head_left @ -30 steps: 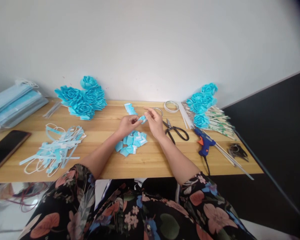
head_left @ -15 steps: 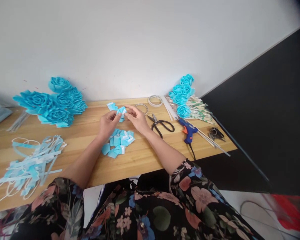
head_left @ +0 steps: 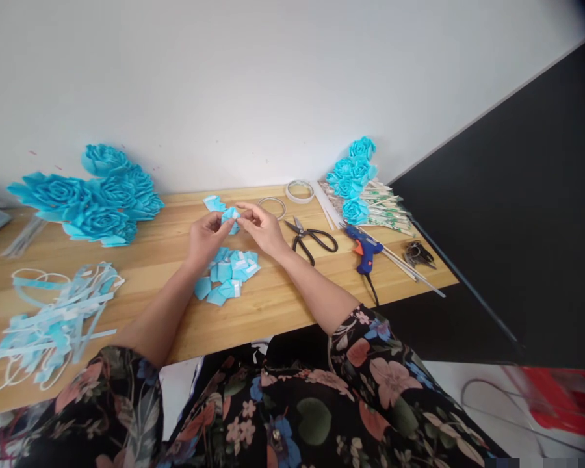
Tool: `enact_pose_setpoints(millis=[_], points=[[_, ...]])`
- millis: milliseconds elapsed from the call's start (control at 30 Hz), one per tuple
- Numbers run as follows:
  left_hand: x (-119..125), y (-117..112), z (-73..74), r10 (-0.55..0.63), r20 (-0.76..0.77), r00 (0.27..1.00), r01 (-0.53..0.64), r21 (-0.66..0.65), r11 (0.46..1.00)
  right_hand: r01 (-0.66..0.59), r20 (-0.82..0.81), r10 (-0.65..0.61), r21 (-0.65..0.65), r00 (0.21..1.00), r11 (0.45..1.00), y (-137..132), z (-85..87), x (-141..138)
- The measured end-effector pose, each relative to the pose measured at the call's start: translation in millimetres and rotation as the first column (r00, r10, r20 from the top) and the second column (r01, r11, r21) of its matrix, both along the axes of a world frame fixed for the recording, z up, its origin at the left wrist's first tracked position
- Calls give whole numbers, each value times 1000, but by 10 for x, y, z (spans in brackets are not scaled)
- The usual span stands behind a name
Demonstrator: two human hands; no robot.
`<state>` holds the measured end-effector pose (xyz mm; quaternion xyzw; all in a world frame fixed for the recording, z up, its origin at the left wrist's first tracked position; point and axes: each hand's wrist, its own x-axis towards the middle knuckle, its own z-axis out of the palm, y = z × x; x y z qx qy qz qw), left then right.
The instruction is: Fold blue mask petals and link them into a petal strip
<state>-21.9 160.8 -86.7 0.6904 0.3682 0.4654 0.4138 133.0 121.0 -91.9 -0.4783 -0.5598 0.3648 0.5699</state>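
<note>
My left hand [head_left: 205, 235] and my right hand [head_left: 263, 227] meet above the wooden table [head_left: 292, 299], both pinching one small folded blue piece [head_left: 231, 217] between their fingertips. Just below them lies a heap of similar blue folded pieces [head_left: 228, 275]. Another blue piece [head_left: 212, 203] rests on the table behind my hands.
Black scissors [head_left: 310, 238] and a blue glue gun [head_left: 364, 247] lie right of my hands. Two tape rolls [head_left: 299, 190] sit near the wall. Blue paper roses [head_left: 90, 198] are at back left, roses on sticks [head_left: 365, 195] at back right, cut mask strips [head_left: 49, 318] at left.
The view has swung to the right, so the table's things sit further left. My hands stay together on the blue piece, the right fingers now closed tighter on it.
</note>
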Motion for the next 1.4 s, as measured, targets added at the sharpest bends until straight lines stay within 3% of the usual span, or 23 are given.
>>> enact_pose_setpoints(millis=[400,733,933,1233,1400], points=[[-1,8,-25,6,-14,1000,-6,-15,1000,36,11,-36,8,999,999,11,-29,7],[-7,21,-37,3,-13,1000,-3,-5,1000,-10,10,10,28,1000,1000,-14,-1,12],[-2,9,-44,-17,-7,1000,17,9,1000,41,27,-42,31,999,999,0,8,8],[1,41,-37,12,37,999,-9,-98,995,135,51,-137,48,989,990,-22,32,32],[5,37,-20,-20,8,1000,21,-106,994,111,20,-112,31,994,993,-6,27,69]])
